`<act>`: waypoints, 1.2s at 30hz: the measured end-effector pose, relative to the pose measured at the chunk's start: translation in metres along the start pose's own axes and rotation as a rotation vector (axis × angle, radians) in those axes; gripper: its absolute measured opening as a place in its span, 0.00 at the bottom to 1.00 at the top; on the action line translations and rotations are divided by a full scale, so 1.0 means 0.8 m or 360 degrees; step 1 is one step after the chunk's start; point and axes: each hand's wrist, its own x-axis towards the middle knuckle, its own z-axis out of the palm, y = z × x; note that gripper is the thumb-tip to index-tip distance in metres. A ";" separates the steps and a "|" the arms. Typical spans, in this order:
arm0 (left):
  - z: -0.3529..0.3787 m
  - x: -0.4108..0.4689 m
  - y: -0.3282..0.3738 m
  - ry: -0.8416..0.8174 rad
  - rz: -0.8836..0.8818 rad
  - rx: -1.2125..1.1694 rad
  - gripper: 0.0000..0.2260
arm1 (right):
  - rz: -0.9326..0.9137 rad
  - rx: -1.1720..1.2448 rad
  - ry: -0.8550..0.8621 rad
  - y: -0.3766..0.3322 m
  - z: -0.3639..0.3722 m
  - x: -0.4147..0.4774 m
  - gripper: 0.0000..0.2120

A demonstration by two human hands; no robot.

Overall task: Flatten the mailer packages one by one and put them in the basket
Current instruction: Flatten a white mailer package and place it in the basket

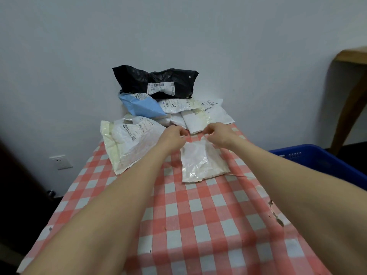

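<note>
A small white mailer [202,162] lies on the red-and-white checked tablecloth [198,215] in the middle of the table. Both hands are at its far edge with fingers curled. My right hand [217,135] pinches the far top edge of this mailer. Just left of it, my left hand [173,136] has its fingertips at the mailer's far left corner; whether it holds the plastic I cannot tell. Behind them is a pile of mailers: a black one [156,81] on top, a blue one [142,107], several white ones [206,118], and a large cream one [129,143] at left. The blue basket [325,161] stands to the right of the table.
The table's far end meets a pale wall. A wooden table [351,92] stands at far right behind the basket. A wall socket [60,161] sits low at left. The tablecloth's right edge has dark stains [277,215].
</note>
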 end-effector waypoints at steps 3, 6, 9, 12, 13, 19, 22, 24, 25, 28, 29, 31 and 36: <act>0.011 -0.001 0.009 -0.0140 0.0133 0.0048 0.10 | -0.0097 -0.0195 -0.0227 -0.005 0.010 -0.002 0.18; 0.020 -0.003 0.010 -0.0363 0.0178 0.0352 0.15 | -0.0017 -0.0316 -0.0371 -0.001 0.026 0.002 0.20; 0.029 0.001 0.000 -0.0449 0.0104 0.0513 0.20 | 0.0011 -0.0514 -0.0454 0.003 0.035 0.003 0.20; 0.036 0.005 -0.001 -0.0428 0.0112 0.0590 0.19 | 0.0017 -0.0615 -0.0484 0.006 0.040 0.004 0.18; 0.037 0.006 0.000 -0.0409 0.0128 0.0607 0.18 | 0.0024 -0.0637 -0.0482 0.008 0.041 0.005 0.17; 0.041 0.013 0.003 -0.0374 0.0163 0.0631 0.13 | 0.0035 -0.0808 -0.0477 0.004 0.047 0.014 0.13; 0.042 0.013 0.004 -0.0340 0.0209 0.0627 0.11 | 0.0007 -0.0849 -0.0478 0.004 0.050 0.016 0.11; 0.042 0.010 0.006 -0.0322 0.0236 0.0629 0.11 | -0.0009 -0.0838 -0.0449 0.005 0.052 0.014 0.10; 0.042 0.009 0.007 -0.0314 0.0248 0.0635 0.11 | -0.0010 -0.0823 -0.0426 0.006 0.052 0.012 0.10; 0.038 0.007 0.008 -0.0228 0.0259 0.0578 0.08 | 0.0007 -0.0724 -0.0306 0.006 0.048 0.008 0.12; 0.036 0.007 0.008 -0.0207 0.0256 0.0556 0.08 | 0.0014 -0.0702 -0.0261 0.006 0.044 0.006 0.14; 0.033 0.006 0.006 -0.0226 0.0254 0.0539 0.10 | 0.0019 -0.0689 -0.0226 0.005 0.035 0.000 0.17; 0.017 -0.003 0.000 -0.0204 0.0213 0.0389 0.12 | -0.0108 -0.0541 -0.0170 -0.002 0.019 -0.009 0.17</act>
